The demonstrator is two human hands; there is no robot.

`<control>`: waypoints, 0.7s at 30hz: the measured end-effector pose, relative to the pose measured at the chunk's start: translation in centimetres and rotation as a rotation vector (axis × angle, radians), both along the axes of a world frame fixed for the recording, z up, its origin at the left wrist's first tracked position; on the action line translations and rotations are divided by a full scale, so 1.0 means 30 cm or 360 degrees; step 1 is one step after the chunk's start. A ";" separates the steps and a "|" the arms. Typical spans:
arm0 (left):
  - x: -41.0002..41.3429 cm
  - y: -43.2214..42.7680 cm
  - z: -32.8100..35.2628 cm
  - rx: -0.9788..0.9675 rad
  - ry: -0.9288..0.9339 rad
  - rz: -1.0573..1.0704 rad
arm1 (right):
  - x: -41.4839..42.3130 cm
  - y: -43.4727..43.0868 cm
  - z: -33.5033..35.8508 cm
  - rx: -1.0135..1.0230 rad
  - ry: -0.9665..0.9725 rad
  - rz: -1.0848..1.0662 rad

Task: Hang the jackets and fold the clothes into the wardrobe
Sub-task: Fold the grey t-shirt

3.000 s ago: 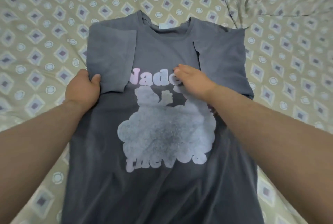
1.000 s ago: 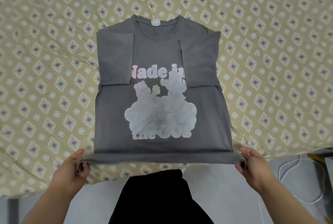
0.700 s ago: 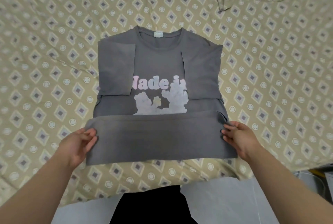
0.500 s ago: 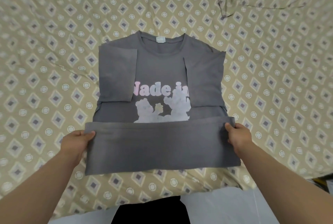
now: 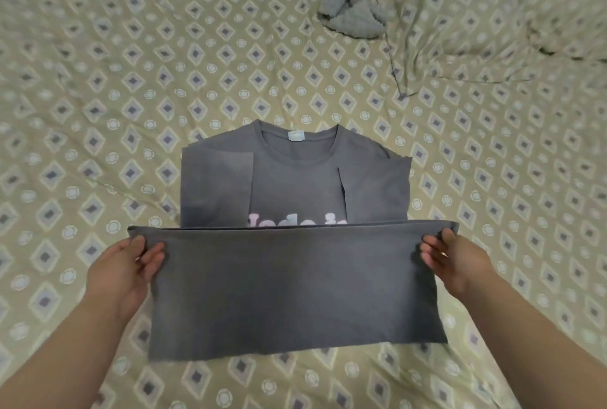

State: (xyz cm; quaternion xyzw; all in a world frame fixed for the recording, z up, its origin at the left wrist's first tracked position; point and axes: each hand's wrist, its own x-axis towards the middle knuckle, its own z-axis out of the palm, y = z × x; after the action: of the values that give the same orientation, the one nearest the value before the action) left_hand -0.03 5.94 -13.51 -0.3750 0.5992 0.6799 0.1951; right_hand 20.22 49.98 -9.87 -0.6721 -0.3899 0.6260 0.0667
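I've got the dark grey printed cotton T-shirt (image 5: pixel 295 293) on the beige diamond-patterned bed (image 5: pixel 131 80), sleeves folded in, hem brought halfway up. Left grip (image 5: pixel 126 269) and right grip (image 5: pixel 455 262) pinch its hem corners. Left to do, I reckon: finish fold, then wardrobe.

Well below the collar (image 5: pixel 295 161) of the grey T-shirt (image 5: pixel 295 188), only the tops of pink printed letters (image 5: pixel 297 222) show above the folded-up hem (image 5: pixel 295 234), too cut off to read; the pale tag (image 5: pixel 296 135) inside the collar shows no legible text

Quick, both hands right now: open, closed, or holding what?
Left hand: pinches the grey T-shirt at one hem corner.
Right hand: pinches the opposite hem corner.
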 end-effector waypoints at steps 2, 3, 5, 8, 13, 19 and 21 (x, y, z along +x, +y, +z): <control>-0.090 0.040 -0.022 0.0052 -0.0014 0.0025 | -0.069 0.039 -0.004 0.0012 0.0068 -0.0013; -0.136 0.058 -0.033 0.0065 -0.0018 0.0026 | -0.108 0.060 -0.013 0.0027 0.0063 0.0018; -0.239 0.099 -0.045 0.0015 -0.0030 0.0038 | -0.193 0.096 -0.016 0.0048 0.0059 0.0124; -0.395 0.174 -0.051 -0.0009 -0.0060 -0.0022 | -0.331 0.169 -0.007 0.0066 0.0081 0.0218; -0.649 0.306 0.007 0.0026 0.0183 -0.0005 | -0.584 0.300 0.075 0.0215 0.0339 0.0304; -0.523 0.241 -0.012 -0.0525 0.0252 -0.0384 | -0.470 0.250 -0.016 0.0455 -0.0035 0.0811; -0.338 0.193 -0.061 -0.0770 0.0130 -0.0517 | -0.328 0.180 -0.097 0.0472 -0.0399 0.1029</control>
State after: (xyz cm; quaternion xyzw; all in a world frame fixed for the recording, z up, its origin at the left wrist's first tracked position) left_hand -10.17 11.72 -15.33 -0.2820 0.8034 0.4917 0.1821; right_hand 10.38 55.38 -12.79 -0.5688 -0.6735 0.4642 -0.0861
